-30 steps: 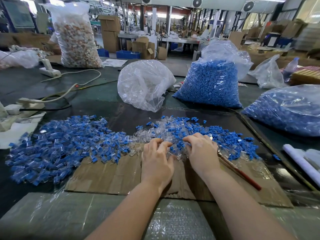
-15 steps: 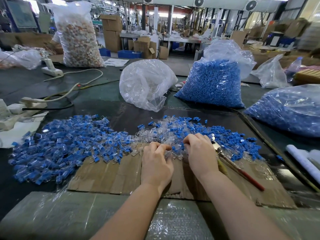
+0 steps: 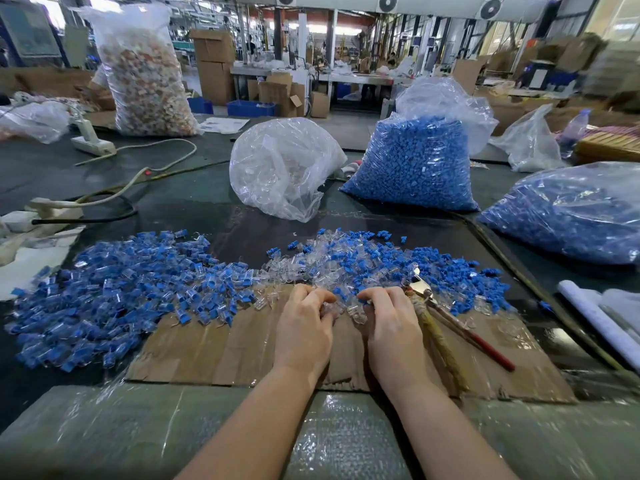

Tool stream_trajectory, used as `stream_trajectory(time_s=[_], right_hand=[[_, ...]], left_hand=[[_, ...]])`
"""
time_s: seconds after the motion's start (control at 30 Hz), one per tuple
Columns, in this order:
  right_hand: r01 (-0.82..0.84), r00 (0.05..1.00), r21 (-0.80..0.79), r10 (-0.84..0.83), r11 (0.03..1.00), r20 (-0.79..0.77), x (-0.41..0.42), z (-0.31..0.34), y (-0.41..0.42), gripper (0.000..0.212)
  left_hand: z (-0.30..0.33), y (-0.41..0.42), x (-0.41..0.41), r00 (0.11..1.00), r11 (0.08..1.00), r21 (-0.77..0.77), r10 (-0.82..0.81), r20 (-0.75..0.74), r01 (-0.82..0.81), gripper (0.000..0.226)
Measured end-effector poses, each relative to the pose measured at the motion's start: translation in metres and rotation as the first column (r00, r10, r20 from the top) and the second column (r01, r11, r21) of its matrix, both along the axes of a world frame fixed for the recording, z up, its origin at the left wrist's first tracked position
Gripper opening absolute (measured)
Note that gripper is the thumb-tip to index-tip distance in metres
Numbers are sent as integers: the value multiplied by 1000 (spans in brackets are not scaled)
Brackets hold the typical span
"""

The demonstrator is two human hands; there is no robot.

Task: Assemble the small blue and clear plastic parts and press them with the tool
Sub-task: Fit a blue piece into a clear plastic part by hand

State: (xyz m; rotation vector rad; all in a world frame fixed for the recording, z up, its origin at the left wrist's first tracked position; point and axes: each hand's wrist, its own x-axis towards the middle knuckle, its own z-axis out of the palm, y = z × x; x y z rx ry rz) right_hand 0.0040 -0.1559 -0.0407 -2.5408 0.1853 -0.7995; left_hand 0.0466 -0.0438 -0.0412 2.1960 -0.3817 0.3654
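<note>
Both hands drawn slightly nearer, left hand (image 3: 304,327) and right hand (image 3: 389,329) curled on clear parts (image 3: 348,308), bare cardboard (image 3: 207,351) beneath, pliers (image 3: 450,317) just beside right hand.

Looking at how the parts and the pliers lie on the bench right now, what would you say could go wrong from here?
1. The pliers lie tucked under the right hand, metal tip pointing into the loose parts; a careless reach might nick a finger.
2. The assembled pile nearly touches the loose parts, so finished and unfinished pieces could mix.
3. Both hands, the left hand too, pinch tiny clear pieces; one may slip unnoticed into the heap.
</note>
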Motion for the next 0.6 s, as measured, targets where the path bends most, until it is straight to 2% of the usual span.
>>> stream_trajectory(time_s=[0.1, 0.27, 0.43, 0.6], right_hand=[[4, 999, 20, -5, 1000, 46, -1, -1, 0, 17], [-8, 998, -28, 10, 1000, 60, -3, -1, 0, 29], [-19, 996, -11, 20, 1000, 85, -5, -1, 1, 24], [-37, 999, 25, 37, 999, 5, -6, -2, -1, 17]], left_hand=[[0, 0, 1, 1000, 999, -29, -27, -4, 27, 12], [2, -1, 1, 998, 996, -71, -56, 26, 57, 14], [3, 0, 1, 998, 991, -114, -65, 4, 66, 15], [2, 0, 1, 989, 989, -81, -131, -71, 125, 26]])
